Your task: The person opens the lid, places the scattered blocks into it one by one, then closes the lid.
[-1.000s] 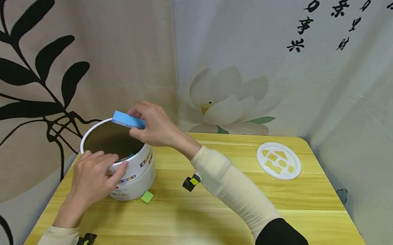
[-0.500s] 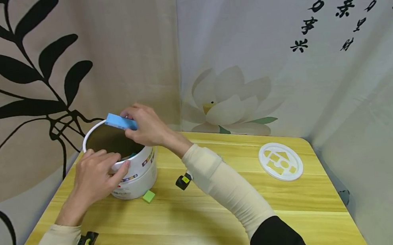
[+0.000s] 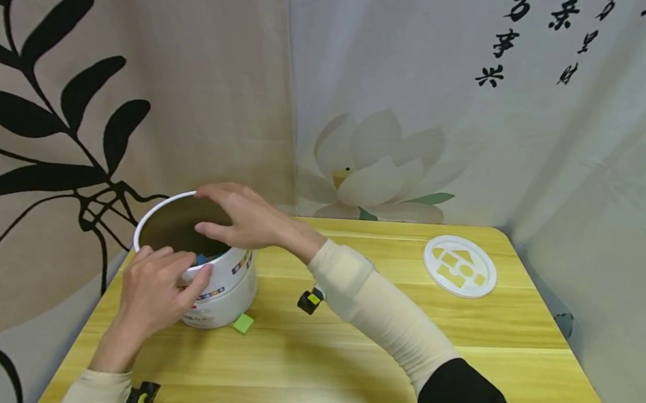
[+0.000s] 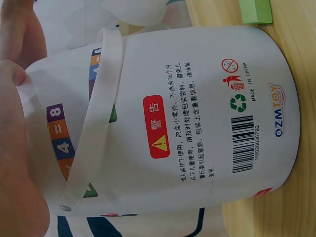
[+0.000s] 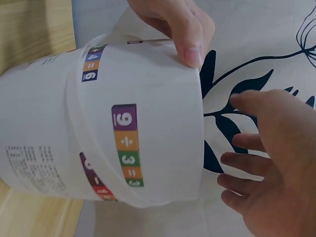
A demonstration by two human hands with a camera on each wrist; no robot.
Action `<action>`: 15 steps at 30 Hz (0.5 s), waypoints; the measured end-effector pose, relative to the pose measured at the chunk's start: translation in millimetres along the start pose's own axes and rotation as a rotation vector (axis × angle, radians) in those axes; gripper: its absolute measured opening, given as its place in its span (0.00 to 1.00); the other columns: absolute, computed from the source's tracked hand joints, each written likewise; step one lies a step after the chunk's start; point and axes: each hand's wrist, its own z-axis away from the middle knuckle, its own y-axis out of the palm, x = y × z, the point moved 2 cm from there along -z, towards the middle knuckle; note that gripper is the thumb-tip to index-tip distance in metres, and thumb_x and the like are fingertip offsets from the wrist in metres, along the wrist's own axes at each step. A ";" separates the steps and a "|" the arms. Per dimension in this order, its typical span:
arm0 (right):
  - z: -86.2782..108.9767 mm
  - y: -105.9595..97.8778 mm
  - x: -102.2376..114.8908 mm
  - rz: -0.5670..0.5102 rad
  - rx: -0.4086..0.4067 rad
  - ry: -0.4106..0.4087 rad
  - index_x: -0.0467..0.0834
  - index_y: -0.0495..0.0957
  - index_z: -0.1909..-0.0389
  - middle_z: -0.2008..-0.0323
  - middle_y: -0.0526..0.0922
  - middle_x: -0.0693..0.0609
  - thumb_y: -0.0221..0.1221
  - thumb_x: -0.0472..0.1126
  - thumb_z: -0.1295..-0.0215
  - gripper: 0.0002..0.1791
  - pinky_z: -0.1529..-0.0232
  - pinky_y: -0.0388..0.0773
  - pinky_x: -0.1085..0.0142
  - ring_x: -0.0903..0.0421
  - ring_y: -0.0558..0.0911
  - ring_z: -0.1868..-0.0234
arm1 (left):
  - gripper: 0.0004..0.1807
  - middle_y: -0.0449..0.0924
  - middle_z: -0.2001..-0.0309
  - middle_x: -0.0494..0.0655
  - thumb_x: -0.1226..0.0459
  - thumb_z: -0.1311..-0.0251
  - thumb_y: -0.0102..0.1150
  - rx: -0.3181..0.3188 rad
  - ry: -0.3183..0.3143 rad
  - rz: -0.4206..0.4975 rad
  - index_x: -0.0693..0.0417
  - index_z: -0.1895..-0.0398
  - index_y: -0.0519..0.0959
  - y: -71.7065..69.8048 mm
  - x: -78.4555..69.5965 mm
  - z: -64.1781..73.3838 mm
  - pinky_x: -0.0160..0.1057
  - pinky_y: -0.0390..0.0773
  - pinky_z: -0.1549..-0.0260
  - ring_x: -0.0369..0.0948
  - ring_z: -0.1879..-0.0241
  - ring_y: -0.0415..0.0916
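Observation:
A white toy bucket (image 3: 224, 307) with printed sums on its side stands upright at the table's left. My left hand (image 3: 158, 291) grips its near rim, the thumb outside and the fingers over the edge. In the right wrist view, that left hand (image 5: 185, 29) has its thumb pressed on the outer wall. Above the mouth, at the right side, my right hand (image 3: 250, 217) hovers with fingers spread and nothing in them. A bit of blue (image 3: 202, 259) shows inside the bucket; the rest of its contents is hidden. The bucket's band-like handle (image 4: 94, 128) hangs against its wall.
A small green block (image 3: 244, 323) lies on the table close to the bucket's base. Farther right rests a white round lid (image 3: 474, 292) with shaped cut-outs. Printed curtains (image 3: 215, 75) hang behind the wooden table (image 3: 317, 373).
The blue block that my right hand held over the bucket has left its fingers, which are now spread. Blue now shows inside the bucket. My left hand keeps its grip on the rim.

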 end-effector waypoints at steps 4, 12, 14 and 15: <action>12.7 -0.8 -4.5 0.038 0.024 0.000 0.47 0.63 0.12 0.10 0.64 0.48 0.59 0.61 0.15 0.40 0.07 0.53 0.55 0.48 0.60 0.08 | 0.39 0.73 0.85 0.41 0.36 0.14 0.38 -0.004 -0.001 0.001 0.48 0.82 0.73 0.7 -0.3 0.2 0.41 0.55 0.71 0.38 0.80 0.60; 48.5 4.7 -14.8 0.013 -0.026 -0.009 0.52 0.59 0.10 0.07 0.55 0.50 0.61 0.63 0.17 0.44 0.06 0.48 0.49 0.45 0.51 0.05 | 0.40 0.78 0.84 0.42 0.36 0.14 0.38 -0.007 -0.011 -0.004 0.51 0.80 0.78 0.1 -1.3 2.8 0.41 0.55 0.71 0.38 0.79 0.61; 58.7 6.8 -17.9 0.012 -0.058 -0.025 0.51 0.60 0.10 0.07 0.56 0.49 0.62 0.62 0.17 0.44 0.06 0.48 0.49 0.45 0.52 0.05 | 0.40 0.79 0.83 0.43 0.35 0.14 0.38 -0.003 -0.011 -0.003 0.51 0.79 0.79 0.5 -1.2 1.6 0.41 0.55 0.71 0.38 0.79 0.62; 64.0 8.0 -19.4 0.017 -0.073 -0.030 0.51 0.60 0.10 0.08 0.56 0.49 0.63 0.61 0.18 0.44 0.06 0.48 0.49 0.45 0.53 0.06 | 0.40 0.79 0.83 0.43 0.35 0.15 0.37 -0.001 -0.011 0.000 0.52 0.79 0.79 0.8 -1.2 0.8 0.41 0.55 0.71 0.38 0.79 0.62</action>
